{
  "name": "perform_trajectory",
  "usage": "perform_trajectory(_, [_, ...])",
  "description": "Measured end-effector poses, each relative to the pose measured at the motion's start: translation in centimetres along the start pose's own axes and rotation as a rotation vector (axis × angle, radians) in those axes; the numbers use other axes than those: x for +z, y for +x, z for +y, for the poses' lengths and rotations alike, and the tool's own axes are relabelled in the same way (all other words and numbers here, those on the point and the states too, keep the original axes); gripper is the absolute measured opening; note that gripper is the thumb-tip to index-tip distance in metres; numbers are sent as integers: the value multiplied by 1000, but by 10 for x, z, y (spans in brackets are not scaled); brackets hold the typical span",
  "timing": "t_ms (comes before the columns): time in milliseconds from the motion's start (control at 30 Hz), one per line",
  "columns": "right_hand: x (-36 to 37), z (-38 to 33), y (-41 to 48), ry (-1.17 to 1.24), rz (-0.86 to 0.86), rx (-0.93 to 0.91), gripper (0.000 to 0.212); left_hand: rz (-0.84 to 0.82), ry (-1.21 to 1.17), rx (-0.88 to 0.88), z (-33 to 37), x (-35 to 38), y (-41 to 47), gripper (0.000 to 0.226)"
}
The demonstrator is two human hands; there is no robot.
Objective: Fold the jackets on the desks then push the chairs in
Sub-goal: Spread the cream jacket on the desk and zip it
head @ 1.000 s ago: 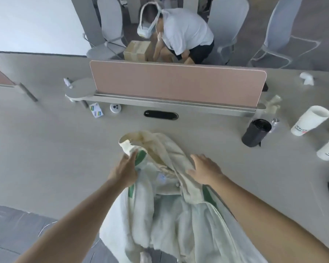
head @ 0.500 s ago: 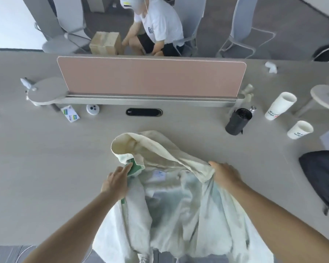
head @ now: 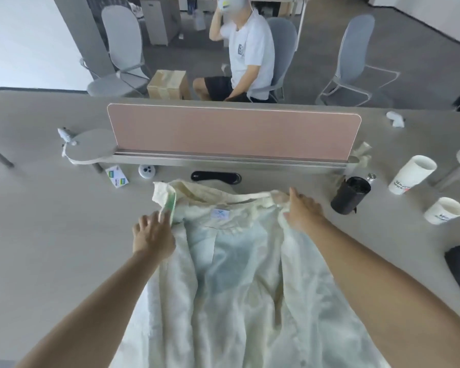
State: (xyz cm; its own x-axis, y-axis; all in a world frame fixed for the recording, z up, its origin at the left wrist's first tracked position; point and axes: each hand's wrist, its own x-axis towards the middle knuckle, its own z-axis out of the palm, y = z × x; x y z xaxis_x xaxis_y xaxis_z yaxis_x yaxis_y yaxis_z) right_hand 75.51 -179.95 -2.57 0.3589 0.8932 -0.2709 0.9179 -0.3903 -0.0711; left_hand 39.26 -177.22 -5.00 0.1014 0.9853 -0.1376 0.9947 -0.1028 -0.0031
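Soft, crinkled cloth jacket [head: 237, 274]; matt, smooth desk [head: 51, 248]; divider [head: 234, 131] seemingly felt.

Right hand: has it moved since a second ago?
Yes. The right hand, gripping the jacket, has moved rightward and away from the person, closer to the black cup.

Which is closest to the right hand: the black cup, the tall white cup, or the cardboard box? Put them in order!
1. black cup, just right of the right hand that grips the jacket.
2. tall white cup, farther right on the desk.
3. cardboard box, far off beyond the pink divider.
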Motion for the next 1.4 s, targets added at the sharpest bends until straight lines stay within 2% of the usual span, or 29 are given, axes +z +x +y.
perform_trajectory(100, [56,28,-27,-16,-186,1,75,-205,97,176,28,33,-37,67])
perform_trajectory(200, [91,71,-52,-77,-271,64,74,-421,74,348,61,62,-65,61])
perform_trajectory(267, [105,96,-65,-73,-325,121,72,-509,80,420,84,75,-72,63])
perform_trajectory(367, [119,124,-79,-23,-315,204,78,-573,69,487,117,83,-73,64])
perform_trajectory(467, [126,151,-86,56,-234,333,81,-680,53,467,146,96,-75,66])
perform_trajectory(533, [131,174,-87,119,-235,378,71,-751,58,402,159,108,-75,72])
perform_trajectory(667, [144,203,-95,213,-280,304,48,-814,151,341,171,123,-73,82])
perform_trajectory(767, [143,198,-108,255,-188,265,18,-811,188,307,176,119,-67,83])
perform_trajectory(833, [133,189,-116,319,-100,267,12,-747,149,330,189,108,-60,74])
perform_trajectory(933, [105,165,-135,392,-33,127,18,-593,-228,188,223,79,-48,63])
perform_trajectory(1000, [84,144,-153,306,-49,-88,19,-598,-627,21,246,60,-41,69])
perform_trajectory(1067, [72,124,-172,259,-59,-267,12,-652,-998,-145,262,47,-37,54])
perform_trajectory(1100, [69,115,-181,251,-72,-343,11,-664,-1120,-210,269,41,-35,53])
perform_trajectory(1133, [70,108,-188,244,-83,-406,14,-664,-1175,-257,272,38,-33,66])
perform_trajectory(1200, [74,94,-201,186,-98,-481,17,-609,-1089,-205,275,35,-30,101])
perform_trajectory(1233, [76,88,-206,169,-95,-506,20,-592,-977,-117,274,34,-31,107])
perform_trajectory(1300, [79,77,-215,132,-84,-520,23,-589,-711,104,272,35,-33,104])
perform_trajectory(1367, [83,66,-221,84,-86,-487,24,-536,-454,328,269,37,-37,91])
perform_trajectory(1400, [85,61,-225,59,-78,-466,25,-510,-383,383,265,38,-38,86])
